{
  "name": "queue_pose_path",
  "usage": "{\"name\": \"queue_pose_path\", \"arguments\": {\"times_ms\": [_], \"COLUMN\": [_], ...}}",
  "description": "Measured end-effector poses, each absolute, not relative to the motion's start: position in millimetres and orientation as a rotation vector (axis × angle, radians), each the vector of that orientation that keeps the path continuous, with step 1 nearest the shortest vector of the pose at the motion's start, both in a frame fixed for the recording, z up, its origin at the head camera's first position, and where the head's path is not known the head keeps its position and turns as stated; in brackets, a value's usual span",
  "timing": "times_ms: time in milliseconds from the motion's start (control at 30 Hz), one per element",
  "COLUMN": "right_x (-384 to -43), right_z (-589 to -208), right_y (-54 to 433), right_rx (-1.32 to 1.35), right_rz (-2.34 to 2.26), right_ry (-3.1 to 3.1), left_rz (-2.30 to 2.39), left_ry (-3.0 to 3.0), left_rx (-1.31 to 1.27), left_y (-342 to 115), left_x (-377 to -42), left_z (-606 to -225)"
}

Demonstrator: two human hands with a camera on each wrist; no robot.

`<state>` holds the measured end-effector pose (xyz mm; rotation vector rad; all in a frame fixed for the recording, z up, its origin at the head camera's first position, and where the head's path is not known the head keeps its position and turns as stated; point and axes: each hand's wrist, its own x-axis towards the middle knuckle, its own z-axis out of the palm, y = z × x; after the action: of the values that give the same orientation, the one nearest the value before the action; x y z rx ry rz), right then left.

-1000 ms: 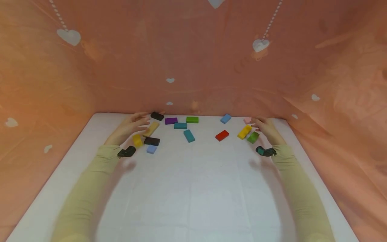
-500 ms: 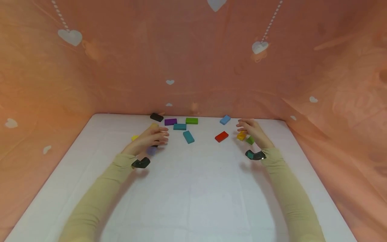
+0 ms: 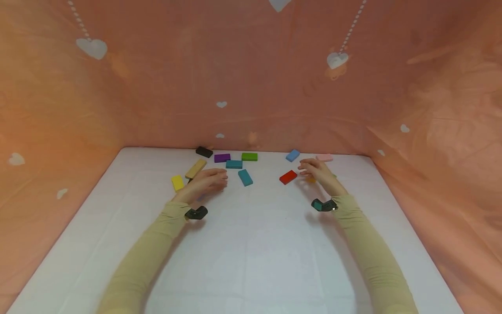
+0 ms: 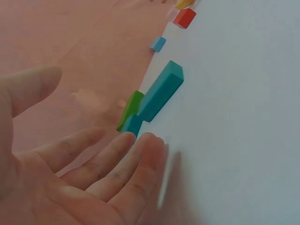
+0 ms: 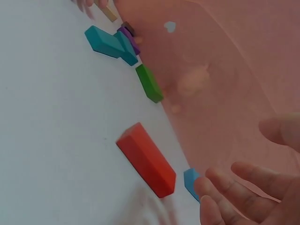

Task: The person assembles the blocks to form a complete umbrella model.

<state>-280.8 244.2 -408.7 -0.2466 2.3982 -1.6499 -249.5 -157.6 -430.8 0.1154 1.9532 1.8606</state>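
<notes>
My left hand [image 3: 201, 183] hovers over the left group of blocks, holding nothing. In the left wrist view its fingers are extended, thumb spread away, and a teal block [image 4: 161, 91] lies beyond the fingertips. A second teal block [image 3: 234, 164] lies behind that one. On the other side my right hand [image 3: 319, 174] is over the table with an empty palm. A red block [image 3: 288, 177] lies just left of its fingertips; the right wrist view shows relaxed fingers near a light blue block [image 5: 191, 183]. Beneath the right hand, a yellow block is mostly hidden.
Purple [image 3: 222, 158], green [image 3: 249, 156] and black [image 3: 204, 151] blocks lie along the back edge, a pink block [image 3: 324, 157] at back right. Left are a wood-coloured block [image 3: 195, 168] and a yellow one [image 3: 177, 183]. A peach curtain surrounds the white table [image 3: 251, 253].
Both hands have moved inward, the left one to the right and slightly nearer, the right one to the left. The pink block has come into fuller view; the blocks stay in place.
</notes>
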Motion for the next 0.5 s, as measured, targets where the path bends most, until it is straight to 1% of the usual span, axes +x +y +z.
{"name": "queue_pose_path", "arguments": {"times_ms": [133,500], "right_x": [-278,-289], "right_z": [-401,-417], "right_y": [234,230], "right_rx": [-0.224,-0.151], "right_rz": [-1.628,-1.563], "right_ry": [2.414,2.45], "left_rz": [1.886,1.914], "left_ry": [1.916,1.895], "left_rx": [0.119,0.044], "left_y": [-151,-132], "left_x": [-252,-262], "left_z": [-433,-438]}}
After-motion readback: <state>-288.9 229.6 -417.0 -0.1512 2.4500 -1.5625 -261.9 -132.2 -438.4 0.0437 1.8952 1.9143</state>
